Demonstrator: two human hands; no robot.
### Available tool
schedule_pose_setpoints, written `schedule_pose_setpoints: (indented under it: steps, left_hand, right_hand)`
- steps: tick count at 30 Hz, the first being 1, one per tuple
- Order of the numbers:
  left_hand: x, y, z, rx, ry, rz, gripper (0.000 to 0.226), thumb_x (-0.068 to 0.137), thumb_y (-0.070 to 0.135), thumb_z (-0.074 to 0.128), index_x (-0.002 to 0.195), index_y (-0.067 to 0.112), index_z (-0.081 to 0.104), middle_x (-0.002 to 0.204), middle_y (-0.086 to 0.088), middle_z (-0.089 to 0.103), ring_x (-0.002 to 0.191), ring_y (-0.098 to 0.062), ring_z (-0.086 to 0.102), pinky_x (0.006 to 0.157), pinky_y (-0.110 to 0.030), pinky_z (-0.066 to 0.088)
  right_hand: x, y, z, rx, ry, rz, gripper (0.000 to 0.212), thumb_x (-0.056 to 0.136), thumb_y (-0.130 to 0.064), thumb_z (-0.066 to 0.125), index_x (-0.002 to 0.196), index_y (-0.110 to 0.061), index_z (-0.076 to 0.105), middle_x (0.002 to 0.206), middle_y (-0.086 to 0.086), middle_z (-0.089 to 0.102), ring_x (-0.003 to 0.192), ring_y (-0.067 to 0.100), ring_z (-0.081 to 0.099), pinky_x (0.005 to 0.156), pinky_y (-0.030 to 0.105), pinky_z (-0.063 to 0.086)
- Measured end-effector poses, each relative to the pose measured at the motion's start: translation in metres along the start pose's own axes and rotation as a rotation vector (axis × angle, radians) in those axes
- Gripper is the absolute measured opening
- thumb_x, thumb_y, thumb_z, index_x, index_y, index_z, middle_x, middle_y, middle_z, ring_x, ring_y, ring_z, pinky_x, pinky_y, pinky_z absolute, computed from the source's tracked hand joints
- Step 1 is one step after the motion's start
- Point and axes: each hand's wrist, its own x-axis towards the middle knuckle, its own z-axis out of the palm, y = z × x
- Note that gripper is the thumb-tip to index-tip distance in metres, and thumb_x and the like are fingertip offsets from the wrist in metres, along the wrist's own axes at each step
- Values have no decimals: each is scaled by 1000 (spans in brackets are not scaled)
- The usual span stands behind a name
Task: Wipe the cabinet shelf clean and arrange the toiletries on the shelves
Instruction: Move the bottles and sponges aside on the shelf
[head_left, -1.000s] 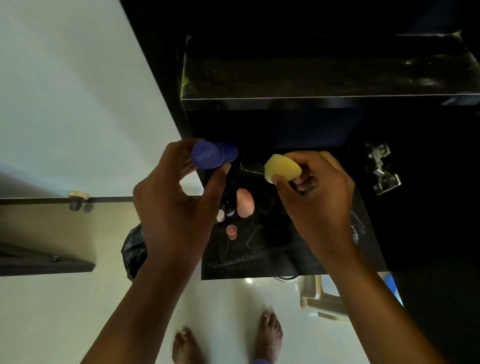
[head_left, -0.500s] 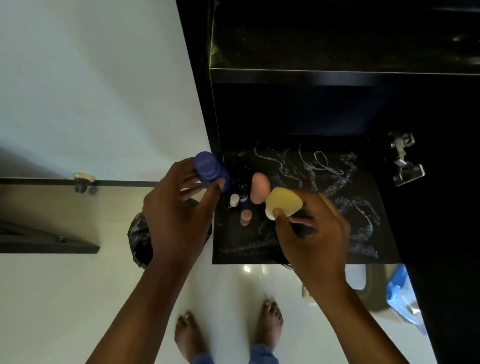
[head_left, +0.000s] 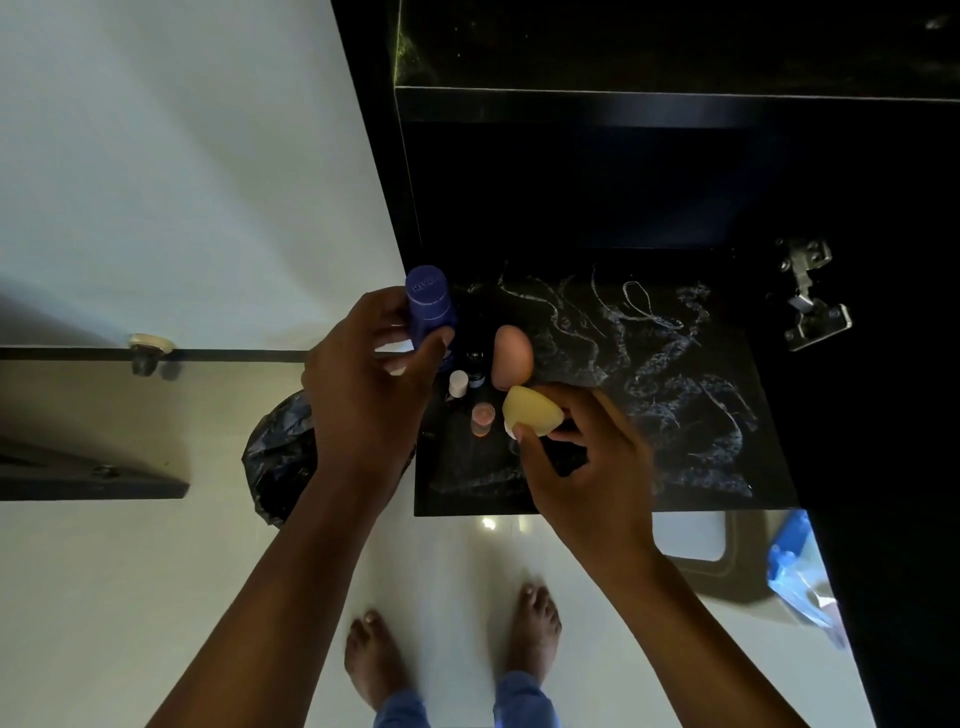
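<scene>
Head view: blue bottle gripped in left hand at the smeared lower shelf's nine o'clock edge; yellow sponge pinched in right hand, at six o'clock of the pink sponge; small bottles between the hands.

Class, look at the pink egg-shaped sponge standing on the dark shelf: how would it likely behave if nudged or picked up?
The pink egg-shaped sponge stands on one rounded end, so a nudge would probably tip it and let it roll. It looks like soft foam, so likely light and squashy, not fragile. Small bottles stand close beside it and might get knocked.
</scene>
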Motion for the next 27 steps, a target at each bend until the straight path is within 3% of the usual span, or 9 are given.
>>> schedule_pose_setpoints:
  steps: [3,6,15,20,27]
  left_hand:
    - [3,-2,-1,5,-14,-7,41,89,30,81,126,18,70,116,6,77,102,-8,73,91,-41,62]
    - [3,-3,-3,-24,-43,-47,40,89,28,80,127,17,71,115,5,77,101,-6,73,90,-24,60]
    - [-4,-6,4,-29,-44,-67,41,87,18,81,127,12,73,115,-1,78,98,-13,75,91,-29,61]
    - [-7,-5,7,-44,-43,-56,40,87,13,81,126,13,73,111,2,77,96,-7,73,85,-7,53]
    - [-7,-10,7,-27,-41,-20,39,88,10,80,127,13,73,109,10,73,95,-2,70,83,-2,49]
  right_hand:
    - [-2,4,2,7,-10,13,40,85,-18,82,123,-20,69,119,-12,66,99,6,70,86,13,55]
    - [-5,6,4,18,-17,31,39,87,-18,81,124,-19,69,122,-7,69,101,7,70,85,20,59]
    - [-9,5,10,49,-4,79,38,89,-23,79,125,-26,67,123,-12,69,105,6,70,84,29,62]
    - [-11,5,11,38,4,90,38,90,-27,78,126,-25,67,123,-12,69,106,5,69,85,29,62]
    - [-12,9,14,-10,-11,97,40,90,-31,77,128,-20,67,124,-8,71,109,8,69,89,31,61]
